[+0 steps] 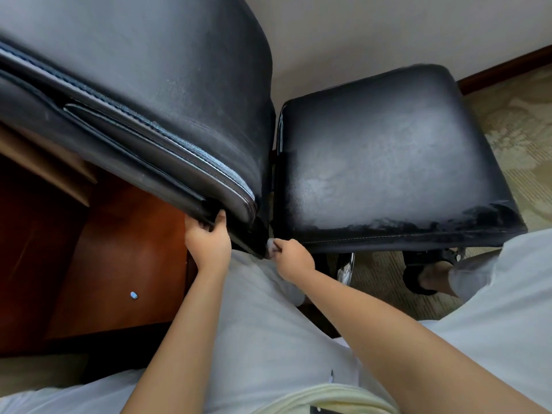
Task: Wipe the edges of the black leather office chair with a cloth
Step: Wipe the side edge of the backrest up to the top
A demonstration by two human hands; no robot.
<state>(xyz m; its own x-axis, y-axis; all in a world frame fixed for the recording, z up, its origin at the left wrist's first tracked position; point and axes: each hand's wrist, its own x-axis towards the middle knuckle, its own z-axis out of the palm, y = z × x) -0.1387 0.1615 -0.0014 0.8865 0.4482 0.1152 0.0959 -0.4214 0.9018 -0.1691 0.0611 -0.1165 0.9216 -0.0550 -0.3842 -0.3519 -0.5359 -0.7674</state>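
The black leather office chair (167,94) fills the upper left, seen from above, with a stitched seam running along its padded edge. My left hand (207,239) grips the chair's lower corner, fingers curled round the edge. My right hand (291,258) pinches a small pale cloth (271,245) and holds it against the chair's bottom edge, just right of the left hand. Most of the cloth is hidden inside the fist.
A second black leather seat (388,162) stands directly to the right, nearly touching the chair. A reddish wooden desk (119,264) lies to the left below the chair. Patterned carpet (513,127) and a white wall (358,31) lie beyond. My legs in light trousers fill the foreground.
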